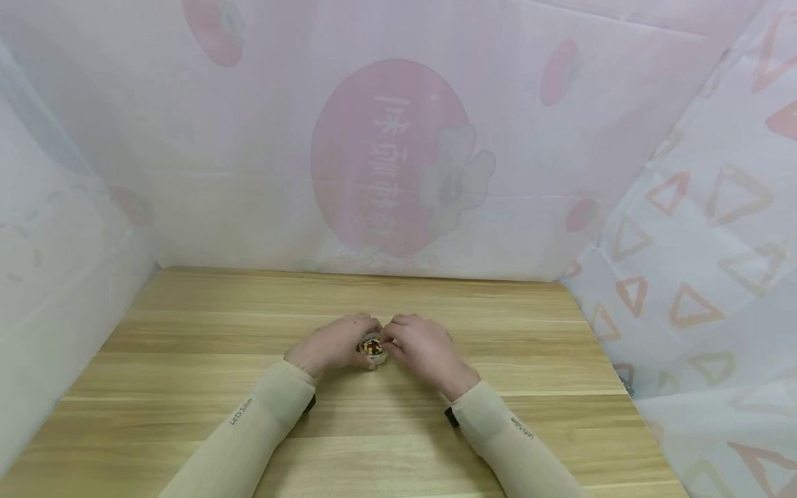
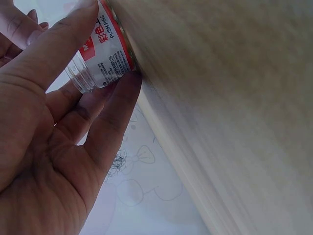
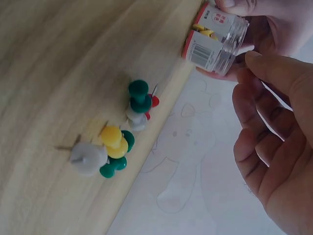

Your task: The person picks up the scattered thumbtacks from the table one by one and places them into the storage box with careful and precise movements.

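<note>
An uncapped clear jar of colourful push pins stands upright on the wooden table. Its label, white and red, reads "PUSH PINS" in the left wrist view. My left hand grips the jar round its side, thumb and fingers on opposite sides. At the jar's open mouth is my right hand, thumb and forefinger close together there; I cannot tell whether a pin is between them. Several loose push pins lie on the table by the right hand, among them a white pin, a yellow pin and a green pin.
The wooden table ends at a pale printed curtain behind it. More printed sheets hang along the left and right sides. In the head view, the right hand and forearm hide the loose pins.
</note>
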The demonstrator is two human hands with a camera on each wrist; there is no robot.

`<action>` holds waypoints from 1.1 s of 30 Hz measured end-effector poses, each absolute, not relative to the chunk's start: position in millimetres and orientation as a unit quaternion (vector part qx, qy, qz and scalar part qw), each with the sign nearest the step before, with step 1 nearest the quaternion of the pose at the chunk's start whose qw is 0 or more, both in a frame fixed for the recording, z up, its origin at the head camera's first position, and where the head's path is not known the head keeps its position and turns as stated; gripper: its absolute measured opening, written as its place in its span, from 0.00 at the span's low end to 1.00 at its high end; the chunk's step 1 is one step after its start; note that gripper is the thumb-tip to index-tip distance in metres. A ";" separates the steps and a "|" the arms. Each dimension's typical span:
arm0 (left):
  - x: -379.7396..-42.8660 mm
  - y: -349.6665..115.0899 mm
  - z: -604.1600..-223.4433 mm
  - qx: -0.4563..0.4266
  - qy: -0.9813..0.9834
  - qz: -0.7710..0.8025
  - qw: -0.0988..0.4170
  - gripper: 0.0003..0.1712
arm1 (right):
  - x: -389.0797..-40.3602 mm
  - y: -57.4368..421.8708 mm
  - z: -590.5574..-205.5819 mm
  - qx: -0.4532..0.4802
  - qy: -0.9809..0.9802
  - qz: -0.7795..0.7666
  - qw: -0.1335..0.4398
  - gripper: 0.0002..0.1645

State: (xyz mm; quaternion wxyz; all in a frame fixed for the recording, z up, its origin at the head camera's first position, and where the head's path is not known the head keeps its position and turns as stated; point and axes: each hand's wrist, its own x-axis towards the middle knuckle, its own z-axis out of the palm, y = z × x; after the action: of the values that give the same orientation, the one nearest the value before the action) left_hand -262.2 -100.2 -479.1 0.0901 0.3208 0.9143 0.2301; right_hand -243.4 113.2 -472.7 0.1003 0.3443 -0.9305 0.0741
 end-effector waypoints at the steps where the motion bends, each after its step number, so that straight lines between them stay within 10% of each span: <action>1: -262.1 -100.3 -479.0 0.320 0.915 0.229 0.091 0.30 | -243.4 112.6 -473.7 0.343 -0.931 0.073 0.100 0.07; 33: -261.1 -101.1 -478.7 0.321 0.911 0.244 0.092 0.32 | -255.9 161.5 -457.8 0.329 -0.939 0.061 -0.074 0.06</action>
State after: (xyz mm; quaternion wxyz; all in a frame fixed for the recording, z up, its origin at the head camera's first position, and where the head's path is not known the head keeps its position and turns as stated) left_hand -261.1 -101.1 -478.7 0.0920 0.3209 0.9106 0.2436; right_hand -255.9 161.5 -457.8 -0.0739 0.3290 -0.9395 0.0608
